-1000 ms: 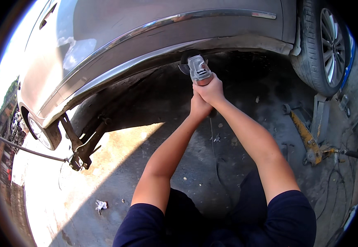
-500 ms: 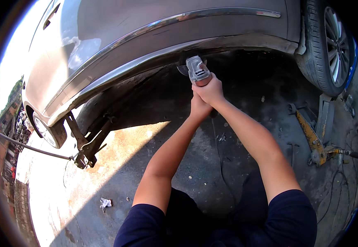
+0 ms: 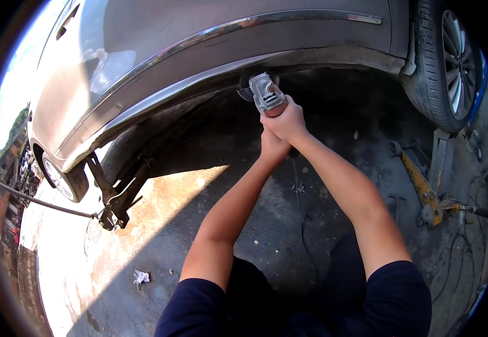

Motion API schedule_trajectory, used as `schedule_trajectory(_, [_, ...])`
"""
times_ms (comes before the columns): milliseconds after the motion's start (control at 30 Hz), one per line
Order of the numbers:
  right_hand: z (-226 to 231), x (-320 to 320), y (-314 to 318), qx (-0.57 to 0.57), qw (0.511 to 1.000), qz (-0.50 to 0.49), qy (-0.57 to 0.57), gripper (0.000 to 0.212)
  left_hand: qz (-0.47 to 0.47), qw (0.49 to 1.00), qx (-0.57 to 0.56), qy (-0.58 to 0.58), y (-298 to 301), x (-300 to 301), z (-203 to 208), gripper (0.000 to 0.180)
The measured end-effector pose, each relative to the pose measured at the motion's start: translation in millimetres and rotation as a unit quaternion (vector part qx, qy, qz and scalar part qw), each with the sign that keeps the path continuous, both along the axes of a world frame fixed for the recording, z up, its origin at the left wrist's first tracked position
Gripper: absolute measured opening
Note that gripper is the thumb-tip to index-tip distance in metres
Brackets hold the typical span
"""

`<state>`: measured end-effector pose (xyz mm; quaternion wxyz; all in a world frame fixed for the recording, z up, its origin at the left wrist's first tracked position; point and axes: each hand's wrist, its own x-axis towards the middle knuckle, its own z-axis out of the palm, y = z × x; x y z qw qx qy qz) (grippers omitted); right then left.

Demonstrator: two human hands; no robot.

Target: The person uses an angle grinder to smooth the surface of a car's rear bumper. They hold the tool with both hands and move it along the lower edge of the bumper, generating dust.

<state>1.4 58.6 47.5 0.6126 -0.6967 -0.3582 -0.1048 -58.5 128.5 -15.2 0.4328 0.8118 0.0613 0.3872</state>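
Observation:
Both arms reach straight out in front of me to an angle grinder with a grey metal head. My right hand is wrapped round its body just behind the head. Lower and partly behind it, my left hand closes on the rear of the same tool. The grinder's disc and guard lie up by the lower sill of a grey-brown car. Whether the disc touches the sill cannot be made out in the dark shadow there.
A dark jack with a long handle props the car at left. A yellow jack and a grey stand are by the wheel at right. The grinder's cord trails over the floor; a crumpled white scrap lies at lower left.
The grinder and both hands have shifted very slightly left and up along the sill. More of the disc shows now. Both hands keep their hold.

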Motion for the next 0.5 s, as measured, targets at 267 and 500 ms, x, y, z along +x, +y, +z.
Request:
schedule_trajectory(267, [1, -1, 2, 0.002, 1.0, 0.012, 0.004, 0.06, -0.014, 0.999, 0.006, -0.052, 5, 4, -5, 0.071])
schedule_trajectory(500, [-3, -2, 4, 0.015, 1.0, 0.01, 0.005, 0.058, -0.014, 1.0, -0.012, -0.011, 7, 1, -5, 0.082])
